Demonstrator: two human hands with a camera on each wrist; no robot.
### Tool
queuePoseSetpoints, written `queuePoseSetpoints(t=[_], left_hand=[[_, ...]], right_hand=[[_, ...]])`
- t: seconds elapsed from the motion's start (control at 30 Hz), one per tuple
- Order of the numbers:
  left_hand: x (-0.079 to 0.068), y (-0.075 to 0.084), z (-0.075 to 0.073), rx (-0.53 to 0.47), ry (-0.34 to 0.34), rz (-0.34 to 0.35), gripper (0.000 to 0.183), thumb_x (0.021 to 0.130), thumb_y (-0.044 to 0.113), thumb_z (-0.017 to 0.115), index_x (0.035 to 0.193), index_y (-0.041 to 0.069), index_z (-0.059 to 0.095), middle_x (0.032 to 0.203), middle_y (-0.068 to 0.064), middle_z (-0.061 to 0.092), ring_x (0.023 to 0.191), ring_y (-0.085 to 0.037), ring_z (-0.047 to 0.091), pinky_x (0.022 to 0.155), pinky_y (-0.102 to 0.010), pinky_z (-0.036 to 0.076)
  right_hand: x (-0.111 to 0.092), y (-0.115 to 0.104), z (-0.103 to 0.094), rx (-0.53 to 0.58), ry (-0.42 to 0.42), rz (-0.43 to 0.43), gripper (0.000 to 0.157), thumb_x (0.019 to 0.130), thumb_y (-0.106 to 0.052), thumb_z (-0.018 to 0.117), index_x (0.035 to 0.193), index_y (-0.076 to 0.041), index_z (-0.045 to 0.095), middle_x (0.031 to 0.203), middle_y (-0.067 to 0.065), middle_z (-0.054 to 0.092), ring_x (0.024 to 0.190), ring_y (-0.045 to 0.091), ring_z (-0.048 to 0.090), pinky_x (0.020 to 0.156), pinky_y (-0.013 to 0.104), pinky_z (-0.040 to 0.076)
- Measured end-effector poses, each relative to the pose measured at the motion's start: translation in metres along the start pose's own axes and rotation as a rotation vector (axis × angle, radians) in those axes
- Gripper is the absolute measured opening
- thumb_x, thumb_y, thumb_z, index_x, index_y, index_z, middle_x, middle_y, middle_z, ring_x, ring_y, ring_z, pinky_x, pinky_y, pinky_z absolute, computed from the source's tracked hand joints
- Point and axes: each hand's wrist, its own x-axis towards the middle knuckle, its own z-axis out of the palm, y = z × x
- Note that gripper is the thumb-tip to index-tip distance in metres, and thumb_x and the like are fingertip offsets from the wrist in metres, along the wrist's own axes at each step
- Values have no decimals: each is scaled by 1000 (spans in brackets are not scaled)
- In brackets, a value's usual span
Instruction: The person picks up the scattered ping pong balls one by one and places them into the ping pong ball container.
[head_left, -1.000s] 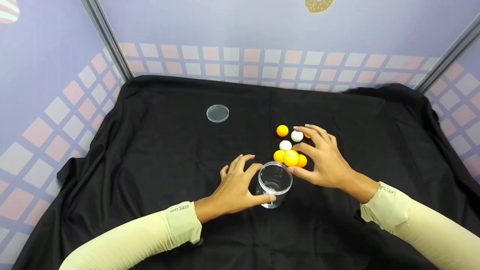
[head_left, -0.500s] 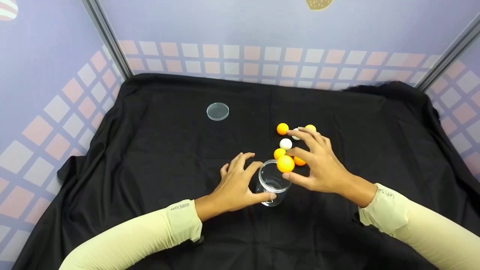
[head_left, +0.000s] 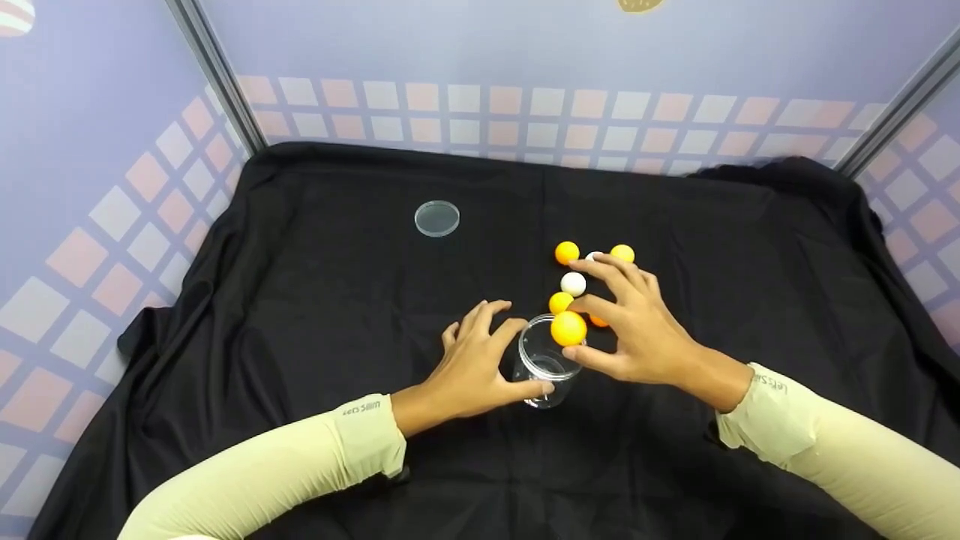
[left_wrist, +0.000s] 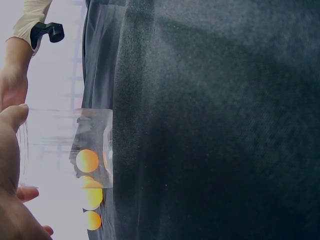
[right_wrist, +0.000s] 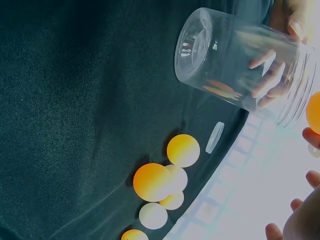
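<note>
My left hand (head_left: pixel 480 371) holds a clear plastic jar (head_left: pixel 534 390) near its rim, thumb on the near side and fingers on the far side. The jar stands upright on the black cloth, its mouth facing up. Between thumb and index finger, my right hand (head_left: pixel 637 322) pinches an orange ping-pong ball (head_left: pixel 568 328) over the jar's mouth. In the right wrist view this ball (right_wrist: pixel 314 114) is at the rim, and fingers show through the jar wall (right_wrist: pixel 240 65). Beyond the jar lie an orange ball (head_left: pixel 560 303) and a white ball (head_left: pixel 573 283); my right hand partly covers others.
A clear round lid (head_left: pixel 436 219) lies flat on the black cloth (head_left: pixel 337 285), back and left of the jar. Farther back are an orange ball (head_left: pixel 567 253) and a yellow-orange ball (head_left: pixel 622 255). Patterned wall panels (head_left: pixel 480 45) enclose the back and sides.
My right hand has carried the orange ball left and toward me, from beside the other balls to above the jar's mouth. The left hand and jar have stayed in place.
</note>
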Motion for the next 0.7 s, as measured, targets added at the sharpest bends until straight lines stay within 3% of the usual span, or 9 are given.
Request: queuePoseSetpoints(t=[0.23,0.53,0.7], left_hand=[[2,1,-1,-4,5,4,83,77,75,71,140,24,56,158,-10,38,150,-42,30,107,-72,28],[-1,1,0,1,9,5,81,76,74,72,139,25,56,157,-9,38,149,-40,30,107,-71,28],[0,0,1,12,21,12,79,76,73,72,138,26,56,156,-8,39,149,-37,31,106,-70,29]], right_hand=[[1,-2,1,1,11,-23,42,82,-51,77,111,-21,73,158,7,44,145,41,35,99,66,33],[0,-5,3,-15,-22,-15,44,83,-52,76,115,-22,72,159,5,42,146,39,34,101,66,33],[0,-4,3,-20,0,-33,44,82,-51,76,114,-22,72,158,6,44,144,41,36,99,65,34]])
